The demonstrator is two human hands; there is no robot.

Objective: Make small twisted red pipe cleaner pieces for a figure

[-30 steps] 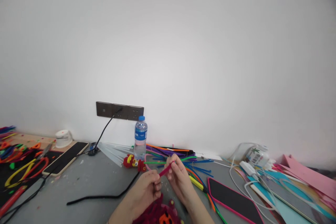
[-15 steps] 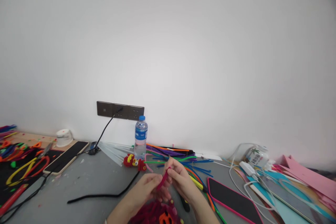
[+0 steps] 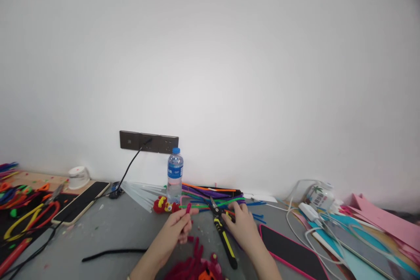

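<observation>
My left hand (image 3: 179, 227) is closed on a short dark-red pipe cleaner (image 3: 188, 208), whose tip sticks up above the fingers. My right hand (image 3: 241, 224) rests on the grey table, fingers curled over the pile of coloured pipe cleaners (image 3: 213, 197), right beside the black-and-yellow cutters (image 3: 223, 234). The cutters lie between the two hands, blades pointing away from me. A dark-red and orange pipe-cleaner figure (image 3: 200, 269) lies just below the hands at the frame's lower edge. Whether the right hand grips the cutters is unclear.
A water bottle (image 3: 175, 176) stands by the wall socket (image 3: 148, 141). A small red-yellow figure (image 3: 164, 205) lies near it. Phones lie at left (image 3: 81, 202) and right (image 3: 292, 251). A black pipe cleaner (image 3: 111, 253), cables (image 3: 315, 227) and pink sheets (image 3: 383, 218) surround them.
The hands have separated: the left keeps the red pipe cleaner, the right let go and moved right onto the pile beside the cutters, now uncovered. The view tilted slightly.
</observation>
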